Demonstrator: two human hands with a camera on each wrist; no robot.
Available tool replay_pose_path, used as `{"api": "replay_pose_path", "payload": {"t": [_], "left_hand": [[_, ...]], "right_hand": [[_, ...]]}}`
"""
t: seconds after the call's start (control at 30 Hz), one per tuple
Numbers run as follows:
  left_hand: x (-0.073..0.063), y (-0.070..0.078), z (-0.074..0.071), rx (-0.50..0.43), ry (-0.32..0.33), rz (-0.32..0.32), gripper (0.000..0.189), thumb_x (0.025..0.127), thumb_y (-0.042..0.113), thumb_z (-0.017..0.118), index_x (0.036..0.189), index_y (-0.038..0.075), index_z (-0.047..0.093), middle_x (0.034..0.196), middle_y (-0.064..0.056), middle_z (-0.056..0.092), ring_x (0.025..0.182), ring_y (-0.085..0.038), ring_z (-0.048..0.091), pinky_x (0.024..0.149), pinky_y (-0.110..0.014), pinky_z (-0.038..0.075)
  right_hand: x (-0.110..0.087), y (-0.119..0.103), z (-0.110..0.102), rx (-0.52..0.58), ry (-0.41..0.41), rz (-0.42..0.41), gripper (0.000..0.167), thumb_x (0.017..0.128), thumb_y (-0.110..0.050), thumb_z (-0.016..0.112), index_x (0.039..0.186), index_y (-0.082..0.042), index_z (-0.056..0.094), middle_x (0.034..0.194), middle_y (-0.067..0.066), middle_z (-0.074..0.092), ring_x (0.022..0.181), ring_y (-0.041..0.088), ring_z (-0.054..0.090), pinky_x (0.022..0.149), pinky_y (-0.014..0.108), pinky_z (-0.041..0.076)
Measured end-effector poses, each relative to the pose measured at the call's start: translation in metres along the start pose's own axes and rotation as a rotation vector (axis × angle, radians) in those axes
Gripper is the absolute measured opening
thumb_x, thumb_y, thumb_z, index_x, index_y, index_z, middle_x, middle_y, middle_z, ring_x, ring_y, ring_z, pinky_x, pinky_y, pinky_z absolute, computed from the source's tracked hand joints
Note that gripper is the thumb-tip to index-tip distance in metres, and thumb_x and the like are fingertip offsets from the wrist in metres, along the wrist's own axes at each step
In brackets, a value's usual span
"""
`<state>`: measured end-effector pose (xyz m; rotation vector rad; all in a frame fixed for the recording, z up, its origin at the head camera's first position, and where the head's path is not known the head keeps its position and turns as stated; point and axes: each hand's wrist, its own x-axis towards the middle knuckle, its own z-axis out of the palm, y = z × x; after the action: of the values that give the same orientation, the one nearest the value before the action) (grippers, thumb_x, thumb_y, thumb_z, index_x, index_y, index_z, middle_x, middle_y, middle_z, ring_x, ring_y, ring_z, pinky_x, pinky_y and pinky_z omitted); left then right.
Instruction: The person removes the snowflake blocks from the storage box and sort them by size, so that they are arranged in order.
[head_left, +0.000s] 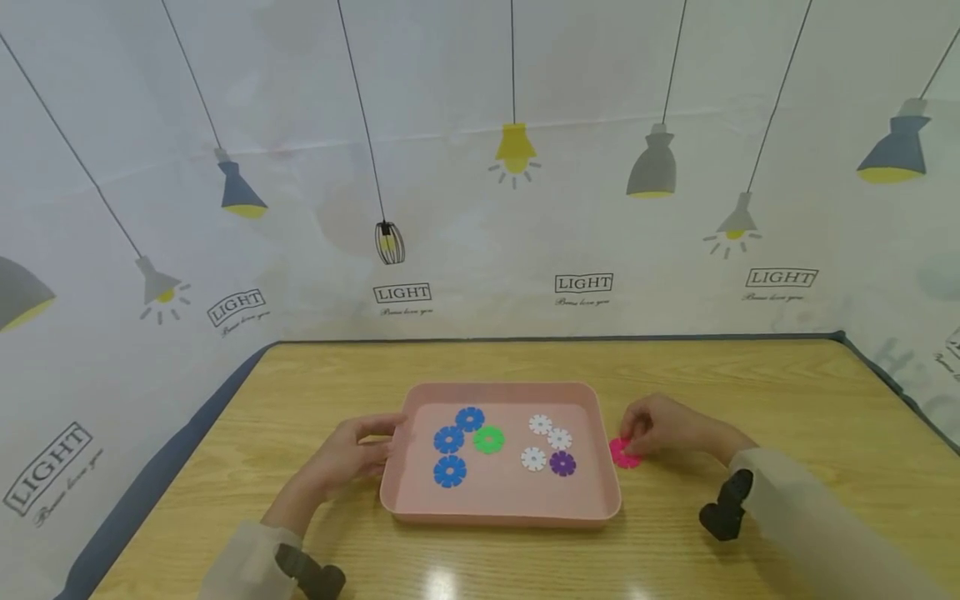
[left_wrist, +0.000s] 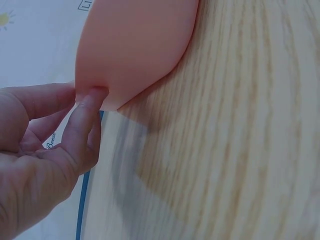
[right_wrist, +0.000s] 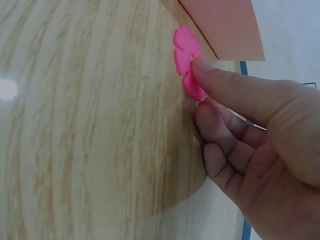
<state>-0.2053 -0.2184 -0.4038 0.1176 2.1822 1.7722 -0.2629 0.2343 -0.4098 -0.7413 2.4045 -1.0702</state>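
A shallow pink tray (head_left: 502,504) sits on the wooden table with snowflake building discs inside. My left hand (head_left: 352,454) pinches its left wall, fingers at the rim and outer side (left_wrist: 135,50). To the right of the tray, my right hand (head_left: 660,429) holds a hot-pink notched snowflake disc (head_left: 624,453) between thumb and fingers. The right wrist view shows this disc (right_wrist: 186,50) tilted, its lower edge covered by the thumb. On the tray's left half lie three blue discs (head_left: 450,472) and a green disc (head_left: 488,439). Three white discs (head_left: 533,458) and a purple disc (head_left: 562,463) lie on its right half.
The wooden table (head_left: 315,375) runs back to a pale wall hanging (head_left: 480,250) printed with lamps. Dark camera mounts sit on the left wrist (head_left: 309,571) and right wrist (head_left: 727,504).
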Motion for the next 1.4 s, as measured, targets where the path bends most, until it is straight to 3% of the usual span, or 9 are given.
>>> {"api": "replay_pose_path", "payload": {"t": [0.33, 0.6, 1.03, 1.4], "left_hand": [[-0.001, -0.001, -0.001, -0.013, -0.011, 0.012, 0.045, 0.092, -0.003, 0.047, 0.136, -0.006, 0.037, 0.130, -0.027, 0.038, 0.108, -0.028, 0.052, 0.083, -0.036, 0.050], [0.001, -0.001, -0.002, -0.007, -0.002, -0.001, 0.044, 0.093, -0.005, 0.045, 0.136, -0.004, 0.039, 0.131, -0.026, 0.039, 0.108, -0.029, 0.052, 0.083, -0.037, 0.050], [0.001, -0.004, -0.002, -0.031, -0.026, 0.020, 0.045, 0.093, -0.004, 0.046, 0.136, -0.006, 0.036, 0.131, -0.028, 0.039, 0.108, -0.028, 0.052, 0.083, -0.036, 0.050], [0.000, -0.002, -0.002, -0.032, -0.035, 0.023, 0.045, 0.093, -0.004, 0.046, 0.137, -0.006, 0.035, 0.131, -0.028, 0.038, 0.108, -0.028, 0.053, 0.084, -0.038, 0.050]], "right_hand": [[0.002, -0.011, -0.005, 0.006, -0.023, 0.051, 0.017, 0.082, -0.011, 0.067, 0.094, -0.001, 0.060, 0.070, 0.004, 0.055, 0.064, 0.018, 0.049, 0.057, 0.027, 0.044], [0.023, -0.051, -0.006, -0.083, 0.034, -0.054, 0.014, 0.083, -0.016, 0.068, 0.088, -0.005, 0.063, 0.064, 0.000, 0.050, 0.059, 0.014, 0.044, 0.051, 0.023, 0.038], [0.081, -0.101, 0.034, -0.127, -0.113, -0.107, 0.016, 0.083, -0.014, 0.068, 0.095, -0.004, 0.064, 0.074, 0.001, 0.055, 0.067, 0.013, 0.048, 0.057, 0.025, 0.043], [0.109, -0.115, 0.064, -0.136, -0.176, -0.026, 0.021, 0.080, -0.013, 0.071, 0.100, -0.009, 0.065, 0.090, 0.000, 0.060, 0.082, 0.014, 0.053, 0.072, 0.027, 0.048]]}}
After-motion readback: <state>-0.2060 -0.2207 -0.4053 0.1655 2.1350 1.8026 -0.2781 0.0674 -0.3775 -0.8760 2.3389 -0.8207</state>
